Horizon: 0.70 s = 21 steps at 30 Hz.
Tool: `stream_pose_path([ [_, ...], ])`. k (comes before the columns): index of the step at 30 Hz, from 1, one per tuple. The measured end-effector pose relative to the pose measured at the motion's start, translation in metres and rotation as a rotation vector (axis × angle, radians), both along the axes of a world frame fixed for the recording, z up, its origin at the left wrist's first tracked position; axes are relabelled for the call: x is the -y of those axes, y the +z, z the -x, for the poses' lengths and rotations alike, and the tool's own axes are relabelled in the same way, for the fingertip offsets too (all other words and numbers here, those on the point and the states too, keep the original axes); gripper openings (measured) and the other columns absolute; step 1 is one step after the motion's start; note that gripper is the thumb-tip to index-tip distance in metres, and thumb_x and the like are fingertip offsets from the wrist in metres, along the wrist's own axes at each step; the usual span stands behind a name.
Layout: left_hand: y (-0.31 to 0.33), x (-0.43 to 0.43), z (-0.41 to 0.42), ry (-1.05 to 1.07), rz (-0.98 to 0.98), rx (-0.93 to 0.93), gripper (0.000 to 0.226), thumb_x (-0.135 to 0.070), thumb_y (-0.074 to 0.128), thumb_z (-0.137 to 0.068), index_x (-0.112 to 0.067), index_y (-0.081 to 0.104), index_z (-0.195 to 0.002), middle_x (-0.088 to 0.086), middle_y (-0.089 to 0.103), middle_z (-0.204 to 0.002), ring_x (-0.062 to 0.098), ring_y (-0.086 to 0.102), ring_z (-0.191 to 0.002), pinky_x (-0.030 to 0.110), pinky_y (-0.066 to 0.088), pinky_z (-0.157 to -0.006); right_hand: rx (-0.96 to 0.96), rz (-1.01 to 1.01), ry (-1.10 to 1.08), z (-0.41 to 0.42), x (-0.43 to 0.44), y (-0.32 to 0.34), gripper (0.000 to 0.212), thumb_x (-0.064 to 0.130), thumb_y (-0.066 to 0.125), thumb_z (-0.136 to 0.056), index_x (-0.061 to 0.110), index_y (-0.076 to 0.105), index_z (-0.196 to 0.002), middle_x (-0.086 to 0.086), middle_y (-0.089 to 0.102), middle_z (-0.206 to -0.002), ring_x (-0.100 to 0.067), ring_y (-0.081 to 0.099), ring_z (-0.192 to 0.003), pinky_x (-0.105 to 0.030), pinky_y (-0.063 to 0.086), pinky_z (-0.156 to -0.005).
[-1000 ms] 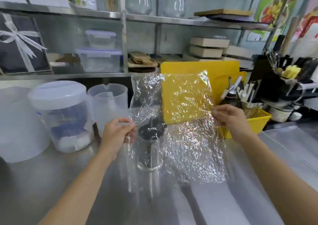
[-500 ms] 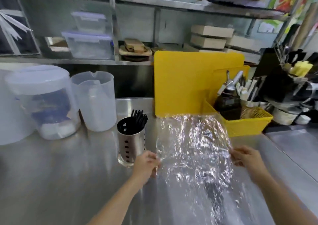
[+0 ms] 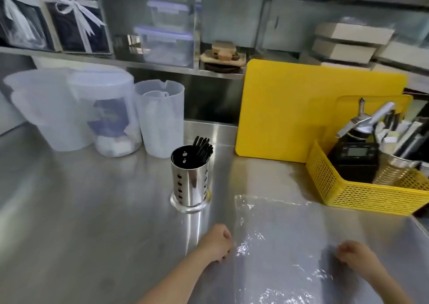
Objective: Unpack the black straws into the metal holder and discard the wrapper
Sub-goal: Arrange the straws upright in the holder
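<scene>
Steel counter (image 3: 92, 210) lies bare left of the perforated metal holder (image 3: 190, 183), where the black straws (image 3: 202, 149) stand leaning right. Right of the holder, the clear wrapper (image 3: 278, 238) lies flat, its far edge near the yellow basket (image 3: 362, 194). Left hand (image 3: 217, 243) and right hand (image 3: 356, 255), both curled, seem to pinch the wrapper's side edges.

steel counter (image 3: 92, 210): holder (image 3: 190, 183), wrapper (image 3: 278, 234), basket (image 3: 371, 197)
</scene>
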<state>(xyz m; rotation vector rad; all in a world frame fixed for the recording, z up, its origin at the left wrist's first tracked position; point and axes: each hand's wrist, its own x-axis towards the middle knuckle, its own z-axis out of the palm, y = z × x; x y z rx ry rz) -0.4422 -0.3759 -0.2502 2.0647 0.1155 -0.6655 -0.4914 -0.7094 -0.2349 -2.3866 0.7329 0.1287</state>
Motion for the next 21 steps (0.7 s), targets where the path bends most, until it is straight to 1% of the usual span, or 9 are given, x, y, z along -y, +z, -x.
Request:
stream_pose_path([
  [2,0.007,-0.006,-0.004,-0.088,-0.058,0.018,0.017,-0.026,0.055,-0.082,-0.024,0.047,-0.067,0.002,0.062,-0.071,0.022,0.056,-0.064,0.028,0.044,-0.057,-0.141,0.082,0.069,-0.009,-0.003,0.007,0.03,0.013,0.065,-0.081,0.012,0.053,-0.054,-0.008,0.056,-0.059,-0.026,0.053,-0.06,-0.029,0.038,-0.057],
  [4,0.017,-0.015,-0.009,-0.174,-0.128,0.052,0.017,-0.033,0.058,-0.08,-0.027,0.047,-0.068,0.0,0.062,-0.079,0.02,0.058,-0.071,0.03,0.047,-0.067,-0.272,0.159,0.139,-0.018,-0.009,0.02,0.028,0.018,0.059,-0.085,0.016,0.049,-0.06,-0.004,0.053,-0.066,-0.024,0.053,-0.07,-0.023,0.039,-0.056],
  [6,0.033,-0.024,-0.014,-0.258,-0.17,0.083,0.016,-0.037,0.059,-0.081,-0.029,0.048,-0.074,-0.003,0.059,-0.081,0.017,0.058,-0.073,0.029,0.046,-0.07,-0.284,0.195,0.203,-0.026,-0.015,0.032,0.018,0.018,0.058,-0.086,0.012,0.052,-0.071,-0.004,0.053,-0.075,-0.021,0.052,-0.07,-0.017,0.036,-0.051],
  [8,0.054,-0.034,-0.017,-0.334,-0.188,0.106,0.015,-0.039,0.058,-0.083,-0.027,0.05,-0.084,-0.004,0.058,-0.084,0.014,0.056,-0.072,0.027,0.043,-0.066,-0.226,0.19,0.238,-0.036,-0.023,0.041,0.014,0.017,0.062,-0.085,0.008,0.053,-0.079,-0.009,0.055,-0.086,-0.017,0.052,-0.06,-0.013,0.035,-0.045],
  [10,0.078,-0.044,-0.02,-0.379,-0.179,0.141,0.02,-0.041,0.057,-0.083,-0.027,0.052,-0.096,-0.002,0.06,-0.097,0.015,0.058,-0.08,0.028,0.045,-0.071,-0.105,0.141,0.217,-0.047,-0.035,0.052,0.013,0.016,0.067,-0.081,0.008,0.058,-0.076,-0.014,0.061,-0.085,-0.018,0.054,-0.055,-0.017,0.041,-0.045],
  [13,0.108,-0.063,-0.023,-0.396,-0.128,0.245,0.027,-0.041,0.057,-0.084,-0.025,0.055,-0.105,-0.005,0.06,-0.099,0.014,0.057,-0.082,0.028,0.045,-0.074,0.039,0.097,0.259,-0.063,-0.066,0.077,0.011,0.018,0.064,-0.084,0.007,0.062,-0.086,-0.011,0.065,-0.082,-0.021,0.061,-0.061,-0.033,0.049,-0.062],
  [15,0.126,-0.075,-0.028,-0.356,-0.046,0.34,0.025,-0.039,0.059,-0.084,-0.024,0.057,-0.103,-0.008,0.061,-0.09,0.014,0.058,-0.078,0.032,0.048,-0.078,0.132,0.063,0.308,-0.071,-0.093,0.095,0.011,0.02,0.061,-0.085,0.01,0.062,-0.089,-0.008,0.066,-0.081,-0.02,0.063,-0.066,-0.035,0.048,-0.066],
  [18,0.153,-0.09,-0.036,-0.217,0.134,0.514,0.005,-0.026,0.059,-0.086,-0.025,0.059,-0.09,-0.005,0.066,-0.078,0.02,0.064,-0.079,0.036,0.049,-0.083,0.308,-0.03,0.347,-0.083,-0.137,0.119,0.008,0.016,0.06,-0.086,0.009,0.064,-0.088,-0.009,0.067,-0.078,-0.018,0.063,-0.065,-0.029,0.046,-0.06],
  [21,0.173,-0.105,-0.048,-0.026,0.25,0.647,0.012,-0.018,0.056,-0.088,-0.027,0.059,-0.08,-0.004,0.068,-0.074,0.015,0.065,-0.071,0.034,0.051,-0.077,0.417,-0.134,0.369,-0.097,-0.176,0.136,0.008,0.012,0.058,-0.087,0.007,0.064,-0.086,-0.009,0.067,-0.076,-0.019,0.062,-0.064,-0.025,0.044,-0.058],
])
